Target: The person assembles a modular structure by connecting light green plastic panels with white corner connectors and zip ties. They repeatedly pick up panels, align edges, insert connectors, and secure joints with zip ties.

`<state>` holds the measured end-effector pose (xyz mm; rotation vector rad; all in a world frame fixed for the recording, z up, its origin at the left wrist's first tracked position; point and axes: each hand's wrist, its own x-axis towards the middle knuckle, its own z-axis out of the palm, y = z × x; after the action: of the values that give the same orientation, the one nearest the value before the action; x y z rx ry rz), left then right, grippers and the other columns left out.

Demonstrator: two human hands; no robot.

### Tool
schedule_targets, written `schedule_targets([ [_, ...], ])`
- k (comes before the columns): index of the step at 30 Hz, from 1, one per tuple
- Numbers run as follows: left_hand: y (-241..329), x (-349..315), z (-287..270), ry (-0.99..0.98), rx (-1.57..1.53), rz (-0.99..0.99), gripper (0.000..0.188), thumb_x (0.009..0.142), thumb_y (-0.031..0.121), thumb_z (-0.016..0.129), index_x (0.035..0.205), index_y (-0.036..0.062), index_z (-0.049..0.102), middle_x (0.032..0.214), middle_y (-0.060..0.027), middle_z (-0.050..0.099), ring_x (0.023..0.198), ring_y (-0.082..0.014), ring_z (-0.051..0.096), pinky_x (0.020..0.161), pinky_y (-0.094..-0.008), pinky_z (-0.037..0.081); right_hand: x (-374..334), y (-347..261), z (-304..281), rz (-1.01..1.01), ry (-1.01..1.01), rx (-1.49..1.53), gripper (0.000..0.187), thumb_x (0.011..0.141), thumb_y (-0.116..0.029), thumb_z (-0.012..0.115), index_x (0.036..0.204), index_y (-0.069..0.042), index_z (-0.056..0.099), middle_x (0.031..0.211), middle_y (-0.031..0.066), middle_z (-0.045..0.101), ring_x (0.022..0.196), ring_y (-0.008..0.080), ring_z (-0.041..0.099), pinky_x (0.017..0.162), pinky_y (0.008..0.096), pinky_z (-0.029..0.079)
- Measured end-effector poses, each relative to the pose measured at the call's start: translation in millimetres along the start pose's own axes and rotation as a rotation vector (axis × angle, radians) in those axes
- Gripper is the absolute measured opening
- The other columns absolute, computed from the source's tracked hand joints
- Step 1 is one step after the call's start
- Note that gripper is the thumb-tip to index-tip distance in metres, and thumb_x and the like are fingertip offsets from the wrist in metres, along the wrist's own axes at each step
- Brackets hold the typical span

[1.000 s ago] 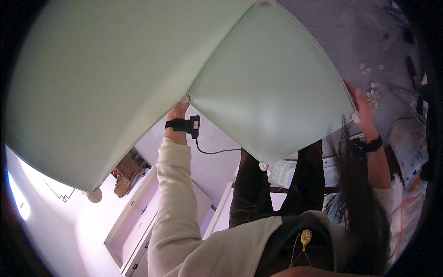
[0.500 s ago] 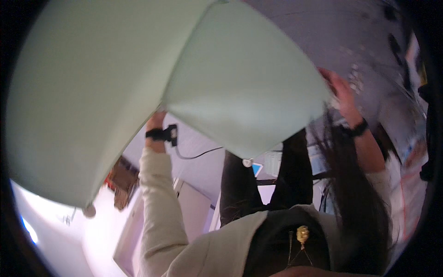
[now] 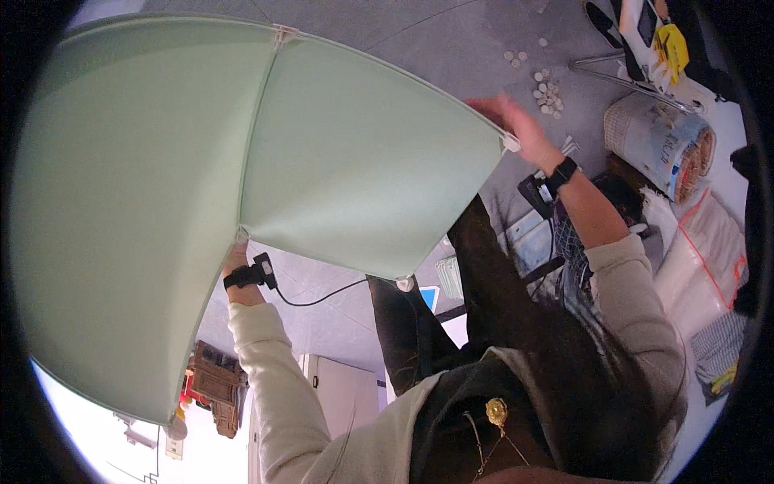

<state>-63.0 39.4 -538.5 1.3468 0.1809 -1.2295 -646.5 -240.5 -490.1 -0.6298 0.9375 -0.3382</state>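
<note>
Large pale green panels (image 3: 355, 161), joined at corners by white connectors (image 3: 405, 283), fill the left and middle of the view. My left hand (image 3: 236, 255) comes up from below to the lower joint between two panels. Its fingers are mostly hidden behind the sheet, closed on that joint. At the right corner, my right hand (image 3: 524, 133) bends over the panel edge beside another white connector (image 3: 510, 143). Its fingers are slightly blurred, with the tips behind the edge. Each wrist wears a black strap with a small device.
Loose white round connectors (image 3: 548, 93) lie on the grey floor (image 3: 451, 48). At right stand a basket-like bin (image 3: 645, 133) and white bags with red trim (image 3: 701, 266). A stack of pale green sheets (image 3: 450, 278) lies near my legs. A carved brown wooden piece (image 3: 216, 383) appears lower left.
The panels have tilted, so their far edge and top connector now show. My right hand has shifted left in view, still at the panel's right corner. My left hand stays at the joint.
</note>
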Motion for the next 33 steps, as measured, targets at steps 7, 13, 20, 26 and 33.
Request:
schedule_targets([
  [7,-2.8,5.0,6.6,0.008,0.009,-0.018,0.032,0.092,0.031,0.050,0.102,0.0022,0.061,0.096,-0.0113,0.065,0.080,-0.0193,0.061,0.069,-0.0321,0.050,10.6,-6.5,5.2,0.043,0.021,-0.213,0.059,0.099,-0.046,0.032,0.133,0.001,0.045,0.128,0.0102,0.053,0.116,0.0167,0.050,0.099,0.0299,0.038],
  [13,6.0,5.4,18.2,0.031,0.039,-0.019,0.033,0.092,0.030,0.049,0.103,0.0016,0.061,0.096,-0.0119,0.064,0.079,-0.0190,0.061,0.068,-0.0314,0.050,10.3,2.9,-5.7,0.029,0.024,-0.229,0.059,0.099,-0.046,0.031,0.131,0.002,0.047,0.126,0.0107,0.054,0.116,0.0173,0.050,0.100,0.0302,0.037],
  [20,9.6,1.8,53.0,0.228,0.067,0.050,0.033,0.093,0.030,0.048,0.103,0.0010,0.061,0.096,-0.0127,0.064,0.077,-0.0186,0.060,0.066,-0.0306,0.050,0.2,21.3,-17.7,-0.197,0.404,-0.326,0.056,0.099,-0.043,0.034,0.121,0.003,0.055,0.121,0.0127,0.058,0.114,0.0205,0.053,0.101,0.0320,0.036],
  [26,-24.5,-108.1,65.1,0.492,0.765,-0.246,0.032,0.094,0.028,0.047,0.093,0.0011,0.064,0.082,-0.0094,0.066,0.067,-0.0137,0.059,0.060,-0.0259,0.047,-85.0,133.3,15.9,-0.320,1.055,0.077,0.046,0.097,-0.039,0.042,0.110,0.001,0.061,0.107,0.0101,0.064,0.100,0.0185,0.059,0.091,0.0324,0.043],
  [33,-15.5,-187.5,253.9,-0.759,1.691,0.585,0.026,0.091,0.028,0.054,0.091,0.0053,0.067,0.081,-0.0175,0.065,0.077,-0.0370,0.060,0.066,-0.0443,0.048,-110.9,282.9,223.3,0.095,0.930,0.688,0.039,0.095,-0.039,0.049,0.096,-0.003,0.062,0.087,0.0050,0.063,0.077,0.0145,0.059,0.070,0.0288,0.047],
])
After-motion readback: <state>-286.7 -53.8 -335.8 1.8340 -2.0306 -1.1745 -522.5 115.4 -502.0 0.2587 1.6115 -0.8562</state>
